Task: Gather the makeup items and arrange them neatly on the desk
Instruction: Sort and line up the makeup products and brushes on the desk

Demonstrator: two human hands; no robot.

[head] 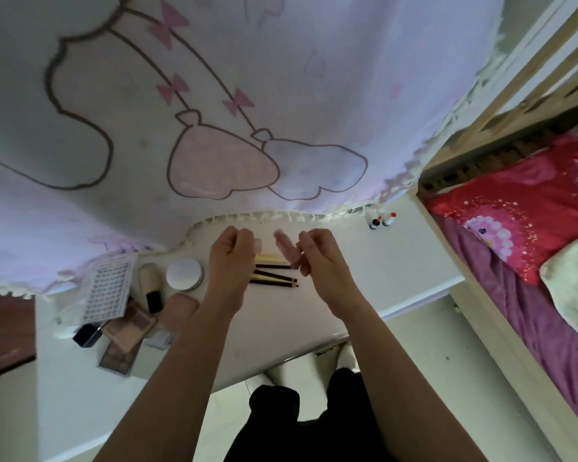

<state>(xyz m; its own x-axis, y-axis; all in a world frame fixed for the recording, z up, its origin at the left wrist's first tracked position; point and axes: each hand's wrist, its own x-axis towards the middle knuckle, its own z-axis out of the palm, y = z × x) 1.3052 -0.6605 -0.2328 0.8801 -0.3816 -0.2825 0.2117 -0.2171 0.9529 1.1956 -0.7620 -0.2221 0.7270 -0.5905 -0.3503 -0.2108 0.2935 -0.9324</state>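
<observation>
Above the white table (381,261), the right hand (317,258) pinches a blurred pale pink tube (283,246), and the left hand (231,253) is curled, on what I cannot tell, over the slim dark-and-gold pencils (276,278); I think the tube must next be laid parallel beside them.

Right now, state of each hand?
Left hand: fingers curled, blurred; cannot tell if holding anything.
Right hand: fingers curled, pale pink blur at its fingertips; cannot tell.
</observation>
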